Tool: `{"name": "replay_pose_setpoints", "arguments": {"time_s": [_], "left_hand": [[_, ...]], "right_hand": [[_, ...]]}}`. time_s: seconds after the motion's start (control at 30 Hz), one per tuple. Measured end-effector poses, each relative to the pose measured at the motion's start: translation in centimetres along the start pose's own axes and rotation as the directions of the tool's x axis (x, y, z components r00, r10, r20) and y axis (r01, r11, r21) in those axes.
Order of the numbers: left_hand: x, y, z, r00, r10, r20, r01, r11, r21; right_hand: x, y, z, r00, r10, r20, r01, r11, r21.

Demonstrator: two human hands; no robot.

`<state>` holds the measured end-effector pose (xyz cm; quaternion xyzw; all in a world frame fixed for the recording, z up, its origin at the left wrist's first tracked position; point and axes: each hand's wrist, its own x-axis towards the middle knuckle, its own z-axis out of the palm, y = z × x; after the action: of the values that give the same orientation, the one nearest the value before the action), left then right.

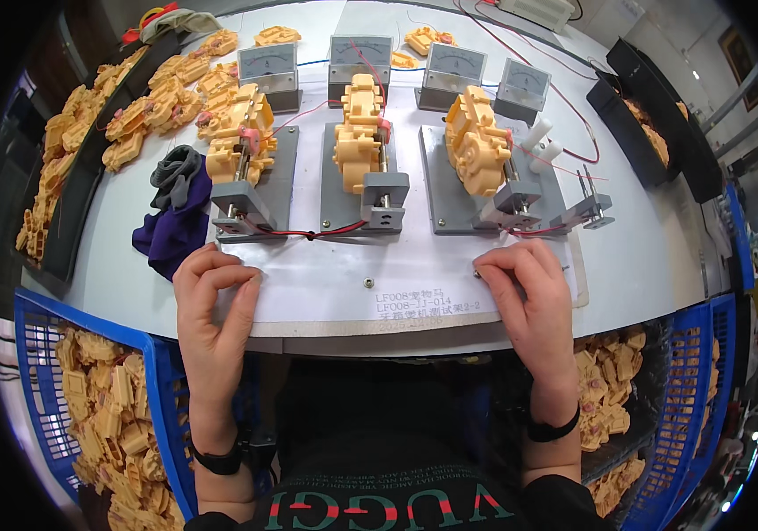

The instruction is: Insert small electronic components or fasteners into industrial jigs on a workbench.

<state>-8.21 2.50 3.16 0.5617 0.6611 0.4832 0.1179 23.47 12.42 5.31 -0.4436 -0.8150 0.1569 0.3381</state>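
My left hand [215, 296] is at the board's front left, its thumb and curled fingers closed together at the tips. Whether anything small is between them cannot be made out. On the right, my right hand [525, 288] pinches at the board, a tiny dark spot showing by its fingertips. Beyond my hands stand three grey test stands. They carry a left yellow plastic gearbox [242, 133], a middle yellow gearbox [360, 133] and a right yellow gearbox [478, 146], with thin red wires attached. A small metal screw [368, 282] sits on the white board [317, 292] between my hands.
Several analog meters [268, 66] stand behind the stands. Loose yellow gearboxes [171, 97] lie at the back left. A purple and grey cloth [176, 212] lies left. Black trays [78, 190] flank the table. Blue crates [158, 398] of gearboxes stand at both sides of my lap.
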Motion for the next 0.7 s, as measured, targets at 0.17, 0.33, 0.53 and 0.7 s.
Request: {"name": "replay_pose_setpoints", "arguments": {"time_s": [0.17, 0.33, 0.53, 0.7], "left_hand": [[-0.07, -0.29, -0.1, 1.0, 0.004, -0.003, -0.004, 1.0, 0.002], [-0.1, -0.27, -0.04, 1.0, 0.008, -0.001, -0.008, 1.0, -0.019], [-0.13, -0.3, -0.09, 1.0, 0.009, 0.0, -0.009, 1.0, -0.019], [-0.11, -0.22, -0.08, 1.0, 0.005, 0.0, -0.005, 1.0, -0.026]], "right_hand": [[0.04, 0.12, 0.35, 0.999, 0.006, -0.044, -0.005, 0.999, 0.039], [-0.04, 0.13, -0.16, 1.0, 0.005, -0.014, -0.005, 1.0, 0.026], [-0.14, 0.2, -0.43, 1.0, -0.002, 0.031, 0.002, 1.0, 0.011], [-0.19, 0.16, -0.39, 0.999, 0.013, 0.035, -0.013, 1.0, 0.02]]}}
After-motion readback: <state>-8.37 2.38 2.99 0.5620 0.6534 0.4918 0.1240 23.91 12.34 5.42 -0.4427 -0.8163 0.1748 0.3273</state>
